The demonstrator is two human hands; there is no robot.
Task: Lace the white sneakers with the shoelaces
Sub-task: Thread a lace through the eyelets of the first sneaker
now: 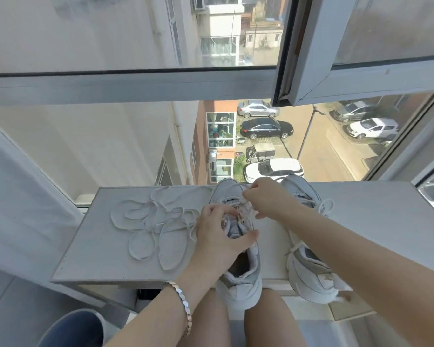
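Two white sneakers stand on a white window ledge [135, 266], toes toward the glass. My left hand [218, 236] grips the middle of the left sneaker [241, 281], thumb across its tongue. My right hand [263, 199] pinches a white shoelace end just above that sneaker's eyelets. The rest of this long shoelace [150, 229] lies in loose loops on the ledge to the left. The right sneaker [308, 271] sits under my right forearm with a lace threaded through it.
The window in front is open, with a drop to a street with parked cars below. The ledge's near edge runs just above my knees. A round blue-grey container [73, 329] stands at the lower left, below the ledge.
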